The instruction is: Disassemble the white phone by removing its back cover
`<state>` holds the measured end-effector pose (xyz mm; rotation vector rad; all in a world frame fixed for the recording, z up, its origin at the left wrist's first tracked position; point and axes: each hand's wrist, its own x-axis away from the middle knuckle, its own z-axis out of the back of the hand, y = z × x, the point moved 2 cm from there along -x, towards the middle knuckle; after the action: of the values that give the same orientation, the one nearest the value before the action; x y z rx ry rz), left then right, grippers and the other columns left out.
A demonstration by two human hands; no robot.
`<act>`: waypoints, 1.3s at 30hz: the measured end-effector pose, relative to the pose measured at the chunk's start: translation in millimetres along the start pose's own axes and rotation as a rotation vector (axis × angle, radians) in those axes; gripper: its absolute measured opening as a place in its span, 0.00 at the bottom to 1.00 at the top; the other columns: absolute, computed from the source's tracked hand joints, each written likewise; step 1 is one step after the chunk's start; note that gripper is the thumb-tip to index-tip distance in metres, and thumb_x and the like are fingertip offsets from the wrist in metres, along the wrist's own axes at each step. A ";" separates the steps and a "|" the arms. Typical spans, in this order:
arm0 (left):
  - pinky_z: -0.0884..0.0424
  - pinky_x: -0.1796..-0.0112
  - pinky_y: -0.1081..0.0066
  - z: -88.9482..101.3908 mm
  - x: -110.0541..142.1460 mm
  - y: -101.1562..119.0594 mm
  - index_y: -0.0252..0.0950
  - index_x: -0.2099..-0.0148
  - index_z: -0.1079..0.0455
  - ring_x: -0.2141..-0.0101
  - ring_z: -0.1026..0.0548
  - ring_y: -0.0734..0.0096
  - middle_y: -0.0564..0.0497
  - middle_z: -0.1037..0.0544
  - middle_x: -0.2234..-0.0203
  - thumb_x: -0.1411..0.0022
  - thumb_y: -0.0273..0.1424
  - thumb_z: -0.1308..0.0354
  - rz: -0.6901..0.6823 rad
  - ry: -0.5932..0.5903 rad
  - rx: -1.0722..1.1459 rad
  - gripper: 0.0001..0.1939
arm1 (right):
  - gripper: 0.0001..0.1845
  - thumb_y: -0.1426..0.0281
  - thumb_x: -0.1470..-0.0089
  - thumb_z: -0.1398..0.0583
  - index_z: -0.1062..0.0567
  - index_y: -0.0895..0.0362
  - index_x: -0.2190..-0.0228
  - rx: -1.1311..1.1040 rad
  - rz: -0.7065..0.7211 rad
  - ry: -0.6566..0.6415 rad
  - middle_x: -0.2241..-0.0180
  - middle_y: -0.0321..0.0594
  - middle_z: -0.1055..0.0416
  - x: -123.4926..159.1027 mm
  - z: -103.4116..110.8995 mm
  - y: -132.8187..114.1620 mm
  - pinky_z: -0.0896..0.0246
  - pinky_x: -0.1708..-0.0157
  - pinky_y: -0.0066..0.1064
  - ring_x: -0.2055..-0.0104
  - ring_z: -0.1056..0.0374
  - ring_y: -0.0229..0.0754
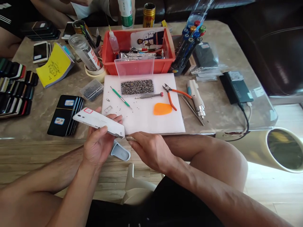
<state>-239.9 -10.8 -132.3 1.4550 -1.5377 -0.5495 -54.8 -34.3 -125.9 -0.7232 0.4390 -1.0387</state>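
Observation:
My left hand point(98, 143) is closed round a white smartphone point(103, 121), its back turned up and tilted, a red-edged sticker near the camera end. Close to the phone's lower right corner, my right hand point(152, 149) pinches a small pale flat-tipped tool point(130, 138), mostly hidden by the fingers. Its tip is at or very near the phone's edge; contact is hard to tell. Beyond both hands lies a white foam mat point(146, 123) with a green-handled pick point(119, 97), a small screwdriver point(150, 96), orange-handled cutters point(172, 94) and an orange plastic pick point(162, 109).
An open clear box of tiny screws point(137, 87) stands before a red tool bin point(138, 67). Bundled phones point(65, 115) lie left. An electric screwdriver point(196, 96), tweezers point(191, 108) and a black power box point(236, 88) are right. Another person's arm point(47, 14) shows behind.

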 end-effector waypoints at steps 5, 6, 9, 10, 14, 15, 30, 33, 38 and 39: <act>0.27 0.41 0.49 2.4 -4.3 -1.6 0.49 0.43 0.26 0.51 0.19 0.52 0.50 0.16 0.57 0.51 0.31 0.25 -0.005 0.001 -0.005 0.32 | 0.12 0.65 0.29 0.43 0.28 0.56 0.66 -0.059 -0.050 -0.002 0.70 0.34 0.26 -5.2 5.0 -4.0 0.48 0.69 0.28 0.70 0.35 0.35; 0.27 0.42 0.49 2.5 -4.9 -1.7 0.49 0.43 0.26 0.51 0.19 0.53 0.51 0.16 0.57 0.52 0.31 0.25 0.000 0.001 -0.004 0.32 | 0.12 0.65 0.29 0.43 0.28 0.56 0.66 -0.064 -0.053 0.000 0.70 0.33 0.26 -5.8 6.3 -4.8 0.49 0.69 0.27 0.71 0.36 0.35; 0.27 0.42 0.50 1.5 -5.9 -1.7 0.50 0.44 0.26 0.52 0.19 0.54 0.52 0.16 0.58 0.53 0.31 0.24 0.013 -0.005 0.004 0.33 | 0.12 0.65 0.29 0.43 0.28 0.56 0.67 -0.055 -0.059 0.001 0.71 0.33 0.27 -7.4 9.9 -6.3 0.49 0.70 0.27 0.72 0.38 0.34; 0.27 0.42 0.50 0.9 -6.0 -1.7 0.50 0.44 0.26 0.52 0.19 0.54 0.52 0.16 0.58 0.53 0.31 0.24 0.014 -0.007 0.005 0.33 | 0.12 0.65 0.30 0.43 0.28 0.56 0.67 -0.045 -0.063 -0.003 0.71 0.32 0.27 -8.1 10.9 -6.5 0.50 0.70 0.27 0.73 0.38 0.34; 0.26 0.45 0.50 -1.0 -5.3 -1.5 0.51 0.43 0.27 0.51 0.20 0.53 0.52 0.17 0.58 0.52 0.31 0.24 0.018 -0.006 0.002 0.34 | 0.12 0.64 0.30 0.42 0.27 0.56 0.66 -0.001 -0.079 -0.047 0.71 0.33 0.26 -11.1 14.2 -7.8 0.51 0.71 0.28 0.72 0.38 0.35; 0.25 0.46 0.50 -1.3 -4.8 -1.4 0.52 0.43 0.27 0.51 0.20 0.53 0.52 0.17 0.58 0.52 0.31 0.24 0.019 -0.004 0.001 0.34 | 0.12 0.64 0.30 0.42 0.26 0.56 0.65 0.004 -0.082 -0.064 0.71 0.34 0.25 -11.9 15.1 -8.4 0.50 0.70 0.28 0.72 0.37 0.35; 0.25 0.48 0.54 -7.2 0.0 -1.8 0.51 0.38 0.34 0.54 0.21 0.60 0.54 0.20 0.57 0.51 0.28 0.25 0.008 -0.011 -0.052 0.40 | 0.13 0.65 0.30 0.46 0.23 0.56 0.60 0.266 -0.149 -0.296 0.66 0.41 0.19 -24.8 36.1 -23.4 0.50 0.71 0.30 0.69 0.28 0.41; 0.25 0.47 0.54 -6.1 -1.1 -3.2 0.53 0.39 0.34 0.54 0.21 0.61 0.55 0.20 0.58 0.51 0.28 0.25 0.005 -0.021 -0.039 0.39 | 0.14 0.65 0.29 0.46 0.23 0.57 0.60 0.304 -0.152 -0.313 0.66 0.42 0.20 -25.5 36.8 -27.6 0.50 0.71 0.30 0.68 0.28 0.41; 0.27 0.47 0.56 -4.2 -4.4 -7.2 0.52 0.40 0.32 0.57 0.21 0.63 0.56 0.20 0.59 0.50 0.29 0.25 -0.050 -0.052 -0.027 0.36 | 0.12 0.65 0.30 0.46 0.24 0.56 0.61 0.308 -0.128 -0.265 0.69 0.39 0.22 -23.9 35.1 -27.5 0.53 0.72 0.30 0.72 0.32 0.39; 0.27 0.47 0.57 -4.2 -4.9 -8.2 0.52 0.40 0.32 0.57 0.21 0.64 0.55 0.21 0.59 0.49 0.29 0.25 -0.063 -0.057 -0.026 0.36 | 0.12 0.65 0.30 0.46 0.25 0.56 0.63 0.312 -0.123 -0.247 0.71 0.38 0.23 -23.4 34.6 -26.5 0.54 0.73 0.30 0.74 0.34 0.38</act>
<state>-232.6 -6.8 -138.6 1.4834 -1.5276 -0.6504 -59.6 -10.4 -83.0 -0.5933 0.0173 -1.0865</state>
